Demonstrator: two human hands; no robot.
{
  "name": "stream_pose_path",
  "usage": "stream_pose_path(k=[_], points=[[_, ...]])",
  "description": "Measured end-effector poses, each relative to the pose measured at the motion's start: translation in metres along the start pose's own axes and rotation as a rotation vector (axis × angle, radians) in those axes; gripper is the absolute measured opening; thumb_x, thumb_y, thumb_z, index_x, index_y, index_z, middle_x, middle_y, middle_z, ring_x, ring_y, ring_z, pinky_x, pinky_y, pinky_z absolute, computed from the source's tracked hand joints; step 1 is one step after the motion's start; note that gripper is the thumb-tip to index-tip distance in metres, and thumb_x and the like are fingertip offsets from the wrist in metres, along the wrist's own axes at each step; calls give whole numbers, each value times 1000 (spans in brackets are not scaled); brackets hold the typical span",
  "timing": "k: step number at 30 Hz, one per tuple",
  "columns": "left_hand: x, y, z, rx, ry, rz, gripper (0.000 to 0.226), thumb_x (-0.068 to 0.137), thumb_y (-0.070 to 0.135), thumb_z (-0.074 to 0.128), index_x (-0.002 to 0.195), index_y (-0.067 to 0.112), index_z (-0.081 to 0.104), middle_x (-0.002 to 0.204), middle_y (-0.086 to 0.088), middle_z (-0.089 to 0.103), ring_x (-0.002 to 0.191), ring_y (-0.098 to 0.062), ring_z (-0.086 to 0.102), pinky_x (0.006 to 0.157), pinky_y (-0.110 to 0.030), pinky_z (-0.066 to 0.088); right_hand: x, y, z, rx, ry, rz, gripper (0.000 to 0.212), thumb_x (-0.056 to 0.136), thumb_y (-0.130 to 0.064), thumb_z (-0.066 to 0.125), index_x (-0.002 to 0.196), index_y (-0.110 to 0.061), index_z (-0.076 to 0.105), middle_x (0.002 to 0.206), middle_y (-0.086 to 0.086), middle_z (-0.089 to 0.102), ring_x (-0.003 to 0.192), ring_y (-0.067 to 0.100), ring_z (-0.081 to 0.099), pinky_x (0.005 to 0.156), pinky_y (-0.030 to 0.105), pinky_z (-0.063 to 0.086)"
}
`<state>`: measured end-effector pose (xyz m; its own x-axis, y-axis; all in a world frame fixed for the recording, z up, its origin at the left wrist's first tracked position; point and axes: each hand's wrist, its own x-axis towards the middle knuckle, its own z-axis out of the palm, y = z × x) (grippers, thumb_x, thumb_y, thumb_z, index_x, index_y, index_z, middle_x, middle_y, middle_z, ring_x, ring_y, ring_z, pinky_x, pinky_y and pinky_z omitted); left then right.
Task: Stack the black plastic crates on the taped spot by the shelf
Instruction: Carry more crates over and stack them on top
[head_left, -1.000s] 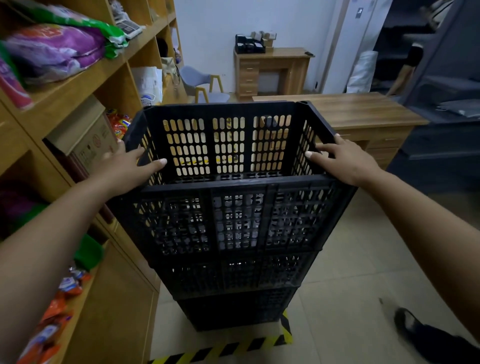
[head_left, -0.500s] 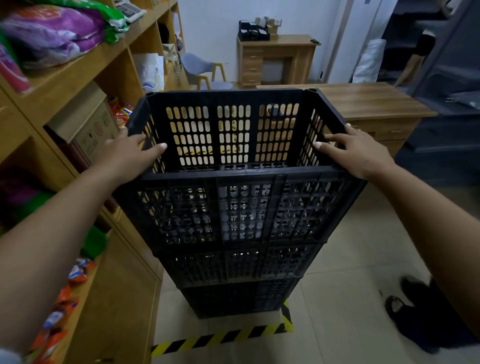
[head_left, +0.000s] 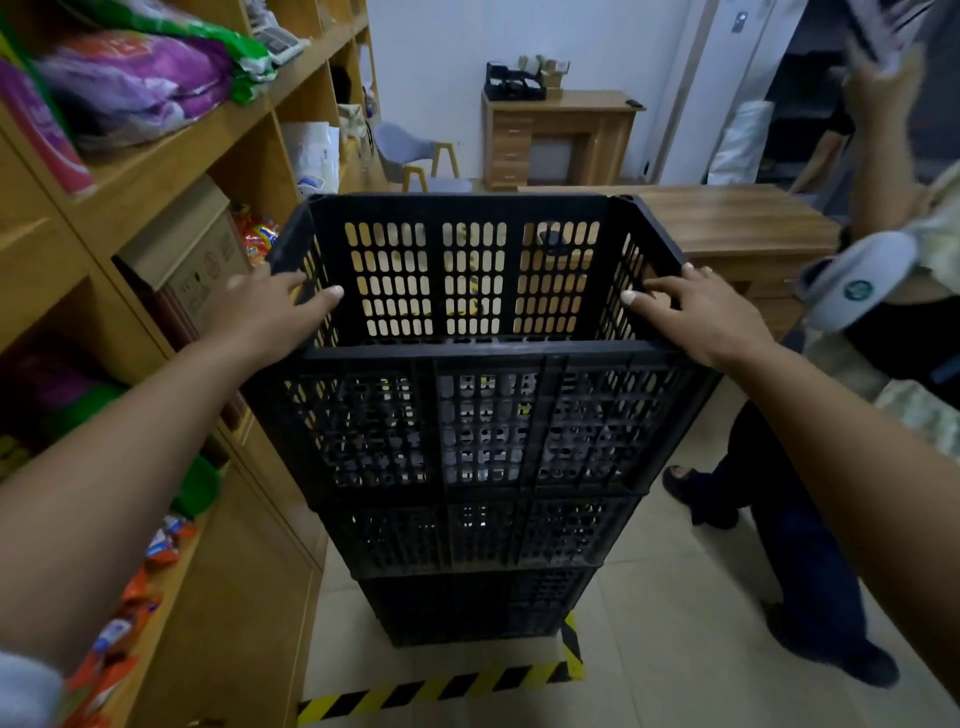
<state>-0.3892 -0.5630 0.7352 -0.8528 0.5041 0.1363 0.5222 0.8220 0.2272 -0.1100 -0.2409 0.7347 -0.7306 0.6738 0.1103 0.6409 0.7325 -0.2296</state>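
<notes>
While three black plastic crates already stand one on another beside the wooden shelf (head_left: 171, 156), the stacking looks close to finished. The top crate (head_left: 478, 332) sits squarely on the middle crate (head_left: 483, 535), which sits on the bottom crate (head_left: 478, 605), and the pile stands inside the corner of yellow-and-black floor tape (head_left: 447, 686) just beside the shelf's lower cabinet. The left hand (head_left: 265, 312) holds the top crate's rim on the side toward the shelf, thumb laid over the inner edge; whether its fingers curl round the outside cannot be told. The right hand (head_left: 701, 312) rests on the rim on the side away from the shelf, fingers spread and nearly straight, thumb over the inner edge. What remains, as a judgement, is only to let go, and perhaps to nudge the pile square; no further loose crates are in view.

Compared with half a second ago, both hands stay on the same parts of the rim and the pile has not shifted on the tape. A second person (head_left: 810, 519) now stands much nearer, on the side of the pile away from the shelf, with a raised arm and a grey-and-white slipper (head_left: 857, 286) showing; earlier only dark shoes showed there.
</notes>
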Motion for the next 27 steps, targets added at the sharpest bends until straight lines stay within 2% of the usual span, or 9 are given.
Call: stream_pose_path(k=[4, 7, 12, 16, 20, 24, 27], points=[[-2, -5, 0, -48, -116, 5, 91, 77, 84, 19, 148, 29, 31, 159, -16, 13, 146, -36, 11, 114, -56, 18, 3, 5, -1, 13, -122, 5, 108, 60, -98, 12, 147, -37, 34, 162, 8, 13, 149, 28, 0, 116, 53, 13], [1, -3, 1, 10, -141, 4, 94, 75, 86, 18, 151, 31, 23, 161, -15, 5, 148, -33, 3, 116, -54, 12, 13, 5, 1, -48, -158, -16, 114, 54, -101, 10, 147, -39, 32, 162, 5, 11, 149, 29, -1, 117, 52, 12], [6, -4, 6, 97, -147, 20, 96, 75, 86, 14, 153, 30, 13, 161, -15, 0, 148, -32, -2, 118, -50, 7, 21, 8, 5, -97, -152, -26, 115, 52, -101, 6, 148, -41, 29, 162, 5, 10, 149, 30, 1, 117, 49, 14], [4, -6, 6, 133, -176, 32, 97, 74, 87, 10, 153, 32, 9, 161, -15, -6, 148, -30, -7, 119, -48, 4, 25, 18, 13, -164, -184, -87, 111, 57, -99, -6, 149, -45, 22, 163, 5, 8, 149, 30, -6, 119, 49, 7], [4, -5, 6, 128, -194, 18, 97, 73, 87, 11, 153, 32, 7, 161, -14, -9, 148, -29, -8, 118, -48, 4, 16, 10, 6, -130, -150, -81, 114, 57, -98, 1, 151, -37, 22, 162, 7, 5, 149, 26, -6, 120, 46, 5], [8, -1, 6, 140, -208, 4, 98, 72, 87, 12, 153, 31, 8, 161, -14, -10, 148, -29, -8, 117, -48, 5, 21, 8, 5, -122, -185, -76, 121, 51, -100, -2, 151, -37, 22, 162, 7, 6, 149, 25, -9, 120, 48, 6], [5, -2, 5, 127, -201, 5, 98, 71, 88, 13, 153, 34, 10, 161, -12, -10, 148, -28, -9, 117, -49, 7, 17, 6, 4, -122, -182, -60, 105, 63, -95, 9, 151, -38, 23, 163, 5, 6, 149, 23, -10, 120, 47, 5]])
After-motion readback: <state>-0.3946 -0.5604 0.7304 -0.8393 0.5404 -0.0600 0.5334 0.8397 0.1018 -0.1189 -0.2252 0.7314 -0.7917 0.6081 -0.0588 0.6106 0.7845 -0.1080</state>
